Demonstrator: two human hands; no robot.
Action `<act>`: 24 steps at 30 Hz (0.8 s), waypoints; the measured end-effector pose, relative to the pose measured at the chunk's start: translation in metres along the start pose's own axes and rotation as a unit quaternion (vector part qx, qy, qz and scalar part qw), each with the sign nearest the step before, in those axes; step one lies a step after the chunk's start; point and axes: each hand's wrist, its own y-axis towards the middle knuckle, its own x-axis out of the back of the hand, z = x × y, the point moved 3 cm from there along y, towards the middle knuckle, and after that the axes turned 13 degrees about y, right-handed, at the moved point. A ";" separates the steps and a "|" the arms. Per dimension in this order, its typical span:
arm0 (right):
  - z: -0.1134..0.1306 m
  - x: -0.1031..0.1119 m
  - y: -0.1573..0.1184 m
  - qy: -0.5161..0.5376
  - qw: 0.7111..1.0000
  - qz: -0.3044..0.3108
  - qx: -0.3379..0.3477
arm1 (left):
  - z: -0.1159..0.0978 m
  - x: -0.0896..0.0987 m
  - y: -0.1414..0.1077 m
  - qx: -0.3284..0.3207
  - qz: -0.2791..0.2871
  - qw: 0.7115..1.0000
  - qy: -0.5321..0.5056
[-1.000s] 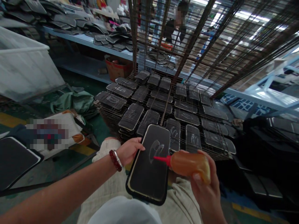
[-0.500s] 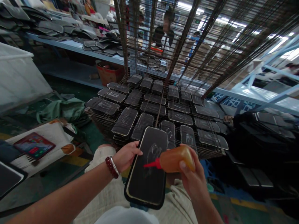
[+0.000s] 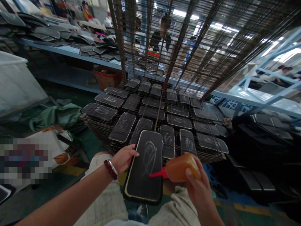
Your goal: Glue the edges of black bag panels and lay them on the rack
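Observation:
My left hand [image 3: 124, 159] grips the left edge of a black padded panel [image 3: 143, 185], a rounded rectangle with a pale line around its border. The panel is tilted above my lap. Shiny clear streaks form a loop on its upper middle. In my right hand [image 3: 197, 180] is an amber squeeze bottle [image 3: 178, 169], lying nearly sideways. Its red nozzle [image 3: 158, 173] points left, with the tip over the panel just below the streaks; whether it touches the surface I cannot tell.
Directly ahead, a wire rack [image 3: 157, 117] carries many similar panels, several with shiny streaks. Its upper wire shelves tilt up behind them. Black panels are piled at right [image 3: 265, 125] and on a blue bench [image 3: 82, 56]. A white bin [image 3: 18, 78] stands left; people are beyond the rack.
The nozzle tip has moved slightly down and right over the panel, and the streaks now form a fuller loop. Both hands keep their holds. The whole view has shifted a little.

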 end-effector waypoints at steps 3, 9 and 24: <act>-0.015 0.002 0.001 0.178 0.968 -0.105 -0.143 | 0.003 0.002 0.027 -0.008 -0.003 1.000 -0.009; -0.031 0.039 0.024 0.319 0.914 -0.184 -0.171 | 0.008 0.003 0.079 0.011 -0.048 0.999 -0.013; -0.115 0.029 0.029 0.471 0.815 -0.178 -0.286 | 0.034 0.020 0.041 0.101 -0.009 0.992 -0.076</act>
